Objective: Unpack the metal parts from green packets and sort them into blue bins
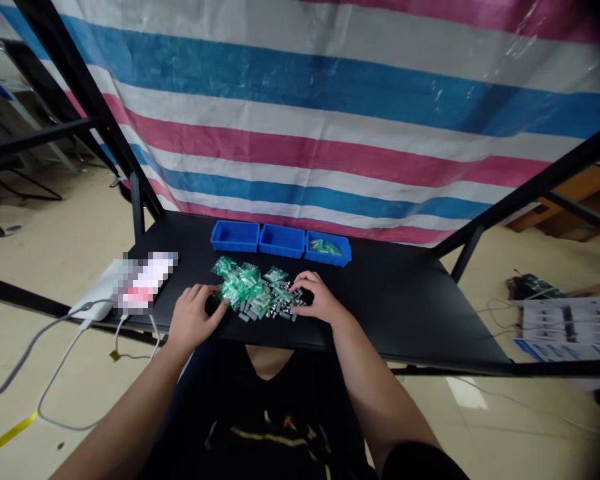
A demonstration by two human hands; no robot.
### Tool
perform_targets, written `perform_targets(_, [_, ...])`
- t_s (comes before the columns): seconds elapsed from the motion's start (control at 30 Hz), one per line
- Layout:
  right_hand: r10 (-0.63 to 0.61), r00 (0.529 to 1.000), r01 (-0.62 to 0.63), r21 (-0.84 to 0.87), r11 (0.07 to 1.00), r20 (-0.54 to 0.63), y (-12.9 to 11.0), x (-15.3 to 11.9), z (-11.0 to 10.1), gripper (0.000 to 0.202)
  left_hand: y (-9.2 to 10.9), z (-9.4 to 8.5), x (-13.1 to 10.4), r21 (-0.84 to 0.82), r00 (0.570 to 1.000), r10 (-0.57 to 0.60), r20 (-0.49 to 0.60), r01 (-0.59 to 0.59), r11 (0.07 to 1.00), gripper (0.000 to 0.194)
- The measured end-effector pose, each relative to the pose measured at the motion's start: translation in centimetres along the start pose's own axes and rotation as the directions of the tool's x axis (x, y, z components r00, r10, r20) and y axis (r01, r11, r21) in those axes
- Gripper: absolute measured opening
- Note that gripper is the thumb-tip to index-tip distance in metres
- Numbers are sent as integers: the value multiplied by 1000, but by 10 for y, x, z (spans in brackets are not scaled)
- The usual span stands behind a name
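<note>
A loose pile lies on the black table in front of me. On its left are small clear packets with green printing [241, 283]; on its right are small silvery metal pieces [281, 303], with grey cylinder-like pieces [251, 311] along the near edge. My left hand [196, 313] rests at the pile's left edge, thumb and fingers apart around the packets. At the right edge my right hand [321, 298] curves beside the metal pieces, its thumb and fingers spread. Neither hand visibly grips anything, though some left fingertips are partly hidden.
Three blue bins stand in a row behind the pile. The right bin [349, 252] holds several green-printed packets. A blurred phone-like object [147, 283] and a white device with cables [97, 293] sit at the table's left. Black frame posts and a striped sheet [305, 133] border the back.
</note>
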State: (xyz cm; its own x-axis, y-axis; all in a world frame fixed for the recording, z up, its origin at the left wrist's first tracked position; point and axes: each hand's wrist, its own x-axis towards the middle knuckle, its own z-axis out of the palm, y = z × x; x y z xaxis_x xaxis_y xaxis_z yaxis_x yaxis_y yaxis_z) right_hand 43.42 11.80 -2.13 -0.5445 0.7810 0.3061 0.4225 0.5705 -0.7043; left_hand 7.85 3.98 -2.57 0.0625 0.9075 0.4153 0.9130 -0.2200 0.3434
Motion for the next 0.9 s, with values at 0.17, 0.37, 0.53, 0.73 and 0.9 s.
perform_targets(0.17, [-22,989,28,40,999,-149,-3,2,9,9,-1,0,1,1,1000,0,3,0,1000,28])
perform_targets(0.37, [151,929,-36,324,946,-337,11,7,7,18,-4,3,1,47,1000,8,13,-8,999,32])
perform_targets(0.53, [514,697,20,730,683,-500,24,19,3,41,-3,3,2,58,999,18,27,-20,998,33])
perform_targets(0.73, [669,549,19,807,590,-502,36,18,0,55,-3,3,3,69,999,9,46,-12,998,34])
perform_targets(0.9, [514,562,-210,489,846,-648,42,9,3,32,-2,3,3,76,999,9,49,-12,997,35])
